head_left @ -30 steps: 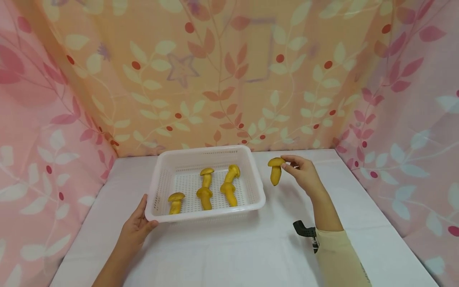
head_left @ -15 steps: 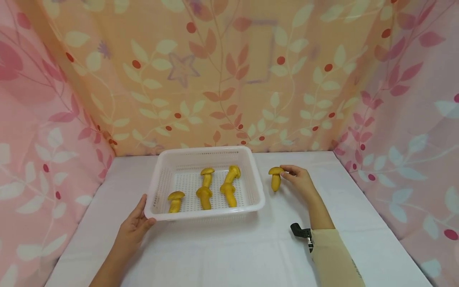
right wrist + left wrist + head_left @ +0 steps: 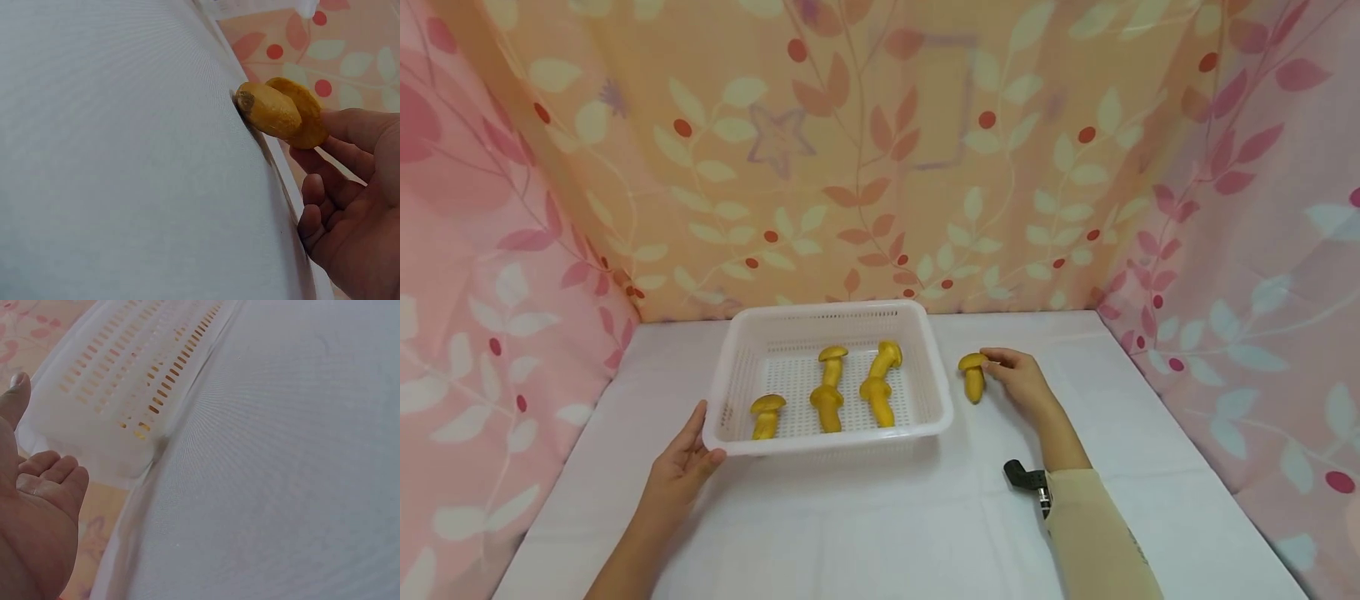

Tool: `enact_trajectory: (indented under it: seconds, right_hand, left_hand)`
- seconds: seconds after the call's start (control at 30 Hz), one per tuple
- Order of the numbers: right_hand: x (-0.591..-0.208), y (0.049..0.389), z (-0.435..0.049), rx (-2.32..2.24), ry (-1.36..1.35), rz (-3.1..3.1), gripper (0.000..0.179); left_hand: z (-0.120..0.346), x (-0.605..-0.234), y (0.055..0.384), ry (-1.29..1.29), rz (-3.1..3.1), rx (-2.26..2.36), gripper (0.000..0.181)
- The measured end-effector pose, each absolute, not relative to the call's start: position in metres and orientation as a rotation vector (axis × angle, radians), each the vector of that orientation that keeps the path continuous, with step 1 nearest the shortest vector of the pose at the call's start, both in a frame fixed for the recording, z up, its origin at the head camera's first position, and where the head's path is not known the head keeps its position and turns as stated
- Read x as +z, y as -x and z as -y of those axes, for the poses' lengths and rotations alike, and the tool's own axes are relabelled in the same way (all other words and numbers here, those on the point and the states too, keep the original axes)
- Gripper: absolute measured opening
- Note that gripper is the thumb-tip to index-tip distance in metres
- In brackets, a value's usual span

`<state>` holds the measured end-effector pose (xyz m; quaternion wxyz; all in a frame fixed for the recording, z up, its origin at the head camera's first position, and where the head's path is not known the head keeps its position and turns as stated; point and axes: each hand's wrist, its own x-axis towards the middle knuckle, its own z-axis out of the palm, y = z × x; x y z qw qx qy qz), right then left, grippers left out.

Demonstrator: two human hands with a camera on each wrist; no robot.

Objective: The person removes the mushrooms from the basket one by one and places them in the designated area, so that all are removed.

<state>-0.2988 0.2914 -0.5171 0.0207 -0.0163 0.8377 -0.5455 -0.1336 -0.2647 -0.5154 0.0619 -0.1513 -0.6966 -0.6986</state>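
A white plastic basket (image 3: 831, 444) with slotted walls holds several yellow mushrooms (image 3: 767, 417), one alone at the left and the others in two lengthwise lines. My left hand (image 3: 677, 475) rests at the basket's front left corner, thumb by the front rim and fingers along the side. In the left wrist view its fingers lie loosely bent beside the wall. To the right of the basket, my right hand (image 3: 1022, 379) pinches another yellow mushroom (image 3: 974, 387) by its cap between thumb and fingers. The stem points toward me, its dark end low against the cloth in the right wrist view.
A white cloth covers the table (image 3: 865, 533). Patterned fabric walls (image 3: 880, 167) stand behind and on both sides. A black camera mount (image 3: 1026, 477) sticks out from the right wrist.
My right hand has lowered the mushroom toward the table and drawn it slightly nearer. The left hand and the basket have stayed nearly in place.
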Motion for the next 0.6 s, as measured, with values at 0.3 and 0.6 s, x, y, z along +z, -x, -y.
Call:
enact_trajectory:
  seconds: [0.3, 0.6]
  right_hand:
    - [-0.5214, 0.3037, -0.2905, -1.648, 0.005, -2.613, 0.044]
    - [-0.5218, 0.3024, -0.2901, -1.648, -0.018, -2.59, 0.046]
  left_hand:
    - [0.2661, -0.5143, 0.1355, 0.403, 2.177, -2.068, 0.082]
    - [0.2635, -0.5096, 0.1332, 0.339, 2.215, -2.097, 0.081]
